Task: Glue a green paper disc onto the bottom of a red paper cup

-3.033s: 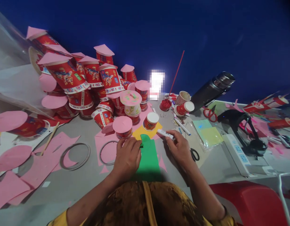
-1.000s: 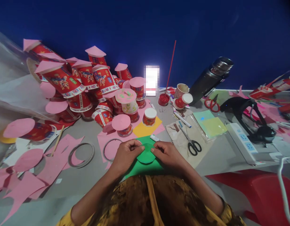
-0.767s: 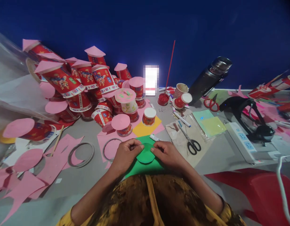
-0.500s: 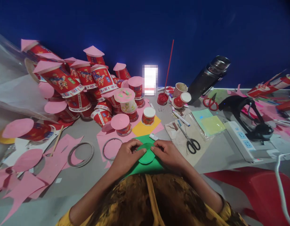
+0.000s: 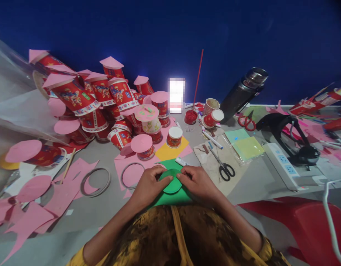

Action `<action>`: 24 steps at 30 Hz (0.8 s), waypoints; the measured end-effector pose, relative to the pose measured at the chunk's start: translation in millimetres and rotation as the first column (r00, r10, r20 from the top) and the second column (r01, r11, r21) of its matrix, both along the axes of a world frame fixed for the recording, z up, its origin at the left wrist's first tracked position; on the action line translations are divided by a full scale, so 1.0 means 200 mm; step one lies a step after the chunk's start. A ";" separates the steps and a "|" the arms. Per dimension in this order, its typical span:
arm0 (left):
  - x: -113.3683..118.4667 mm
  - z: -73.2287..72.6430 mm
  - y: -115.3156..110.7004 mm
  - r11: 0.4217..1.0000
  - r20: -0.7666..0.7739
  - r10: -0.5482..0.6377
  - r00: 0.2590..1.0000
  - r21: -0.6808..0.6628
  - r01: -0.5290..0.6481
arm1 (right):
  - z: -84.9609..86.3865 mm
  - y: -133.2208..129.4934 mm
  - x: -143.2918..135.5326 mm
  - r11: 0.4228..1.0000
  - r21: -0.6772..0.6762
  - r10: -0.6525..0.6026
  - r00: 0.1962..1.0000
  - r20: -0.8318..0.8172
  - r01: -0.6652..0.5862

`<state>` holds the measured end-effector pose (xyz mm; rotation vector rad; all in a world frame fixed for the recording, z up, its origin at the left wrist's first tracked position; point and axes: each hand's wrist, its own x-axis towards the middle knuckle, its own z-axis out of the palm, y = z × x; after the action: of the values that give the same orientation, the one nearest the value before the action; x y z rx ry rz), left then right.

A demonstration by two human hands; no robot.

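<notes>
A round green paper disc (image 5: 172,186) is held between my two hands, close to my body. My left hand (image 5: 151,183) pinches its left edge, thumb on top. Opposite it, my right hand (image 5: 196,181) grips the right edge in the same way, fingers curled. Under the disc lies a larger sheet of green paper (image 5: 173,198), partly covered by my hands. A white marker (image 5: 182,162) rests just beyond my fingers. To the left, a grey ring (image 5: 132,176) lies on pink paper, and a second grey ring (image 5: 95,182) sits farther left.
Red paper cups with pink cone tops (image 5: 72,94) are piled at the back left. Black-handled scissors (image 5: 226,170) lie on a cloth bag at right. Behind stand a red paint pot (image 5: 190,117) and a black thermos (image 5: 246,92). A power strip (image 5: 282,166) is farther right.
Both hands keep their grip on the green disc with barely any shift. The whole view has moved very slightly; the other things on the table stay in place.
</notes>
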<state>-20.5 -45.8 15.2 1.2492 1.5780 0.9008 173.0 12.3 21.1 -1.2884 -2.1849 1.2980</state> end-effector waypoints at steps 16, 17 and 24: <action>0.01 -0.01 0.01 0.991 0.092 0.131 0.987 -0.051 -0.127 | 0.03 -0.01 -0.01 1.000 0.012 0.015 0.993 0.116 -0.017; 0.01 -0.01 0.01 0.989 0.110 0.136 0.985 -0.069 -0.129 | 0.03 -0.01 -0.01 1.000 0.011 0.016 0.993 0.116 -0.017; 0.00 0.01 0.01 0.988 0.148 0.133 0.980 -0.102 -0.119 | 0.04 0.00 -0.01 1.000 0.001 0.017 0.992 0.125 -0.017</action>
<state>-20.9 -43.9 17.6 0.9994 1.5700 0.9687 170.6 11.7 28.4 -1.3885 -2.2848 1.2527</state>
